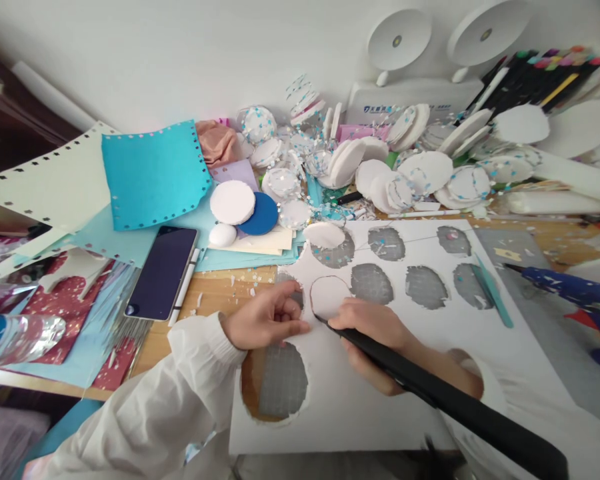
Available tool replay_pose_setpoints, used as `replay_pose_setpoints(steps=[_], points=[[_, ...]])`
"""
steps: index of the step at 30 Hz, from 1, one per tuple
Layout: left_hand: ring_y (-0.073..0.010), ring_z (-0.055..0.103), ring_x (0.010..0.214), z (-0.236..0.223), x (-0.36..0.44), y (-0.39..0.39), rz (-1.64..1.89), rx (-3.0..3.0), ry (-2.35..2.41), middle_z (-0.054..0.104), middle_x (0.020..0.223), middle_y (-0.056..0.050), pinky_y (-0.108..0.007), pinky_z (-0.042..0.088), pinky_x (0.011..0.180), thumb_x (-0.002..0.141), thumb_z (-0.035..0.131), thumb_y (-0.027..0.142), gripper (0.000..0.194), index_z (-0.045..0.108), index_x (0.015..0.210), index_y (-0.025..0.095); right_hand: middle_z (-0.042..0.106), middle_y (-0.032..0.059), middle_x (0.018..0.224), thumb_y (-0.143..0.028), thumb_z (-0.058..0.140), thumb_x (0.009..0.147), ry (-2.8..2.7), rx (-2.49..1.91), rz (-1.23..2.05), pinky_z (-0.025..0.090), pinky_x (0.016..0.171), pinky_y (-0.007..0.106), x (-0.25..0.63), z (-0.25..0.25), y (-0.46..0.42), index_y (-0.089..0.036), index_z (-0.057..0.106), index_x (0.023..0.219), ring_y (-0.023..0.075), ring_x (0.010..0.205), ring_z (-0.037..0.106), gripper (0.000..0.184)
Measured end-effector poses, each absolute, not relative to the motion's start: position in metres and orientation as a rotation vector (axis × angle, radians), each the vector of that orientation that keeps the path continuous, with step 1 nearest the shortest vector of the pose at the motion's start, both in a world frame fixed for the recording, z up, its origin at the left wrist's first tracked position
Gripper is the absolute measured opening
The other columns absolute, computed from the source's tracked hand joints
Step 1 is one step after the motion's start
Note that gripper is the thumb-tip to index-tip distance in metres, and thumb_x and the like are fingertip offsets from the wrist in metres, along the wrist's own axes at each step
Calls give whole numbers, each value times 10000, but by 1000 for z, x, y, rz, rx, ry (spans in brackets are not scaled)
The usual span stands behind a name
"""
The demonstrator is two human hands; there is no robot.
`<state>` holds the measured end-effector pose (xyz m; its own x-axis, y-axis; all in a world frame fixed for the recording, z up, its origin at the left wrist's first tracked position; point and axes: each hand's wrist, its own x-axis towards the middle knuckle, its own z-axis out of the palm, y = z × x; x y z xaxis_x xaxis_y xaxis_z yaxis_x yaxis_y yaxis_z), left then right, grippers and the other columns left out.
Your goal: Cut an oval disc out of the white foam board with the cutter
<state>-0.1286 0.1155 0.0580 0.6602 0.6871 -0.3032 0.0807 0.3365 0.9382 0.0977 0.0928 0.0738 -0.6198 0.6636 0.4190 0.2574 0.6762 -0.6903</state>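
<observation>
My right hand (380, 333) grips a long black cutter (405, 367), its thin tip touching the white foam board (370, 420). Beneath the tip, a round outline (329, 295) is marked or partly cut in the board. My left hand (273, 313) rests at the board's left edge, beside that circle. Its index finger and thumb are apart and bear on the board, while the other fingers curl under. Several rough round holes pass through the board, and a grey gridded mat (285, 380) shows through them. A loose white foam disc (325, 233) lies near the board's back edge.
Several white foam discs (427, 172), many with blue star garlands, are heaped behind the board. A teal tool (495, 293) lies on the board's right side, near a blue glue gun (565, 287). On the left are a phone (163, 273), blue felt (155, 173) and a plastic bottle (20, 337).
</observation>
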Motion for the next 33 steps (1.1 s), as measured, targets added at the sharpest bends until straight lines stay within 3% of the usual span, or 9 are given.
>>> replay_pose_setpoints(steps=[17, 26, 33], points=[[-41, 447, 415, 55, -130, 114, 464, 1210, 756, 465, 584, 112, -147, 332, 389, 787, 687, 396, 472, 372, 1078, 199, 475, -3, 687, -74, 459, 751, -2407, -611, 973, 368, 625, 274, 111, 88, 110, -200, 514, 888, 147, 671, 449, 195], [-33, 436, 423, 56, -130, 114, 448, 1221, 777, 438, 575, 117, -140, 314, 391, 787, 683, 401, 459, 387, 1073, 198, 546, 20, 786, -196, 510, 871, -1886, -817, 1224, 374, 568, 290, 151, 82, 115, -251, 561, 1004, 153, 631, 495, 152], [-35, 426, 433, 57, -130, 115, 448, 1189, 768, 451, 588, 111, -141, 344, 395, 780, 690, 396, 462, 387, 1065, 196, 577, 22, 785, -91, 500, 831, -2139, -692, 1256, 381, 598, 282, 143, 88, 115, -229, 588, 1008, 142, 677, 523, 240]])
